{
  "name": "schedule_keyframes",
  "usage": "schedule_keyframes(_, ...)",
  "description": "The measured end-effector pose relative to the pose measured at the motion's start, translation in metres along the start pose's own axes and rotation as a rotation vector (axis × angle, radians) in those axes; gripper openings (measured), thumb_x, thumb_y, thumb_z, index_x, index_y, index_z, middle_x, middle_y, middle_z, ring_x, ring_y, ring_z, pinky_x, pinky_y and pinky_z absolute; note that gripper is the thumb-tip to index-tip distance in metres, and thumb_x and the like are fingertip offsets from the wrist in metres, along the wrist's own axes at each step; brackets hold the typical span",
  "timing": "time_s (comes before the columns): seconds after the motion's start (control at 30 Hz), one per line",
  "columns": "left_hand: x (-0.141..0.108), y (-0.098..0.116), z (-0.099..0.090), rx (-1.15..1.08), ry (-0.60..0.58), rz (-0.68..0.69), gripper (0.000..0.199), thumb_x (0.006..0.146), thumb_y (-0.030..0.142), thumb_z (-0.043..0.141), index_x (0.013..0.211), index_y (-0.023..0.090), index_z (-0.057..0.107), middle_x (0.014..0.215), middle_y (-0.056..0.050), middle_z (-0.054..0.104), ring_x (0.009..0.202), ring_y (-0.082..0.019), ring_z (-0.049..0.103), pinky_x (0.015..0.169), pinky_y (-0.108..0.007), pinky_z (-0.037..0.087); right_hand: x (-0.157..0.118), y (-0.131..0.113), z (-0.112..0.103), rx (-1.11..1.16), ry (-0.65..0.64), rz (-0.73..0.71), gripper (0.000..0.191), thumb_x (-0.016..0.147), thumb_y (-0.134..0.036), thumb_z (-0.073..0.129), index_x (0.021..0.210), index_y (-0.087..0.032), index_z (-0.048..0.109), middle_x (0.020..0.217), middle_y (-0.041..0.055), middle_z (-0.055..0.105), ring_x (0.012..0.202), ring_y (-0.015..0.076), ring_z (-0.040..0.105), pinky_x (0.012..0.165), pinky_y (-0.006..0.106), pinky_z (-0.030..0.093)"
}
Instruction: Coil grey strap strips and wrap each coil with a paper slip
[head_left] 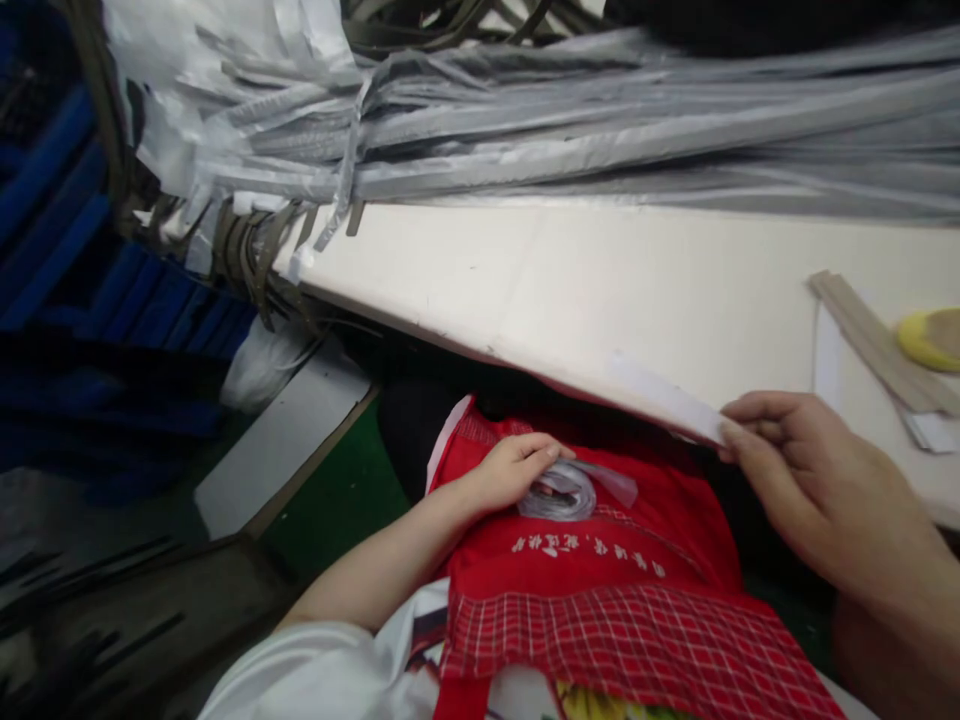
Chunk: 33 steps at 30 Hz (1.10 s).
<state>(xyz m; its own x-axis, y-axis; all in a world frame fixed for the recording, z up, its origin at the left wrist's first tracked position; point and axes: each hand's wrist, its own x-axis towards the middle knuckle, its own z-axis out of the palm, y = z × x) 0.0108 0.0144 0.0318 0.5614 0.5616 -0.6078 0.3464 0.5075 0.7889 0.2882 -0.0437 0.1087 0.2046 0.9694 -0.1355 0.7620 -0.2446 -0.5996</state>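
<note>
My left hand [517,468] rests over my lap, its fingers closed round the edge of a coil of greyish, plastic-looking strip [577,502]. A loose, clear end of the coil sticks out to the right. Some of the left fingers are hidden behind the coil. At the table's front edge, my right hand [799,475] pinches one end of a thin white strip [664,393] between thumb and fingers. That strip reaches left along the edge, its far end over the white tabletop. The red apron [667,520] lies beneath the coil.
Long grey plastic-wrapped strips [525,130] lie across the back of the white table [570,280]. Flat beige strips [881,340] and a yellow roll-like object [934,338] are at right. Brown bands [247,250] hang off the left end. Blue stacked items [52,200] stand farther left.
</note>
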Motion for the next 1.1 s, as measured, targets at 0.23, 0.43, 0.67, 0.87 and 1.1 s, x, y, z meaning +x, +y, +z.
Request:
schedule_keyframes(0.23,0.006,-0.015,-0.003,-0.111,0.006,-0.030,0.051,0.083,0.059,0.059,0.097,0.012,0.071,0.075,-0.004,0.068,0.060,-0.011,0.059,0.058,-0.021,0.046,-0.022,-0.022,0.043,-0.072,-0.298,-0.463,0.028,0.090,-0.042,0.052,0.070,-0.024,0.062,0.056,-0.0025,0.064,0.047,0.0139,0.057,0.051,0.028,0.036)
schedule_keyframes(0.43,0.003,-0.012,-0.002,-0.002,-0.013,-0.031,0.051,0.089,0.058,0.050,0.104,0.013,0.068,0.075,-0.004,0.069,0.047,-0.008,0.055,0.046,-0.018,0.042,-0.030,-0.042,0.053,-0.350,-0.288,-0.665,0.022,0.086,-0.029,0.053,0.065,-0.024,0.056,0.050,-0.0013,0.061,0.043,0.0167,0.057,0.048,0.032,0.027)
schedule_keyframes(0.67,0.001,-0.005,-0.002,0.273,0.045,0.137,0.037,0.092,0.042,0.048,0.097,0.013,0.072,0.087,-0.006,0.073,0.078,-0.017,0.066,0.070,-0.025,0.051,-0.018,-0.061,0.091,-0.417,-0.448,-0.526,0.021,0.091,-0.023,0.048,0.084,-0.017,0.067,0.071,0.0081,0.073,0.056,0.0213,0.065,0.049,0.030,0.031)
schedule_keyframes(0.87,-0.010,0.003,-0.003,0.331,0.047,0.299,0.031,0.091,0.029,0.048,0.094,0.013,0.074,0.092,-0.008,0.074,0.086,-0.019,0.066,0.079,-0.028,0.050,-0.003,-0.046,0.075,0.032,-0.554,-0.270,0.010,0.085,-0.027,0.061,0.078,-0.025,0.068,0.073,-0.0020,0.071,0.063,0.0151,0.063,0.060,0.025,0.043)
schedule_keyframes(1.1,-0.017,0.004,0.009,0.457,0.108,0.395,0.026,0.087,0.033,0.059,0.075,0.016,0.073,0.077,-0.005,0.071,0.074,-0.017,0.064,0.073,-0.026,0.048,0.005,-0.030,0.104,0.408,-0.452,-0.069,0.018,0.082,-0.033,0.061,0.072,-0.020,0.066,0.072,0.0014,0.069,0.067,0.0168,0.061,0.065,0.027,0.047)
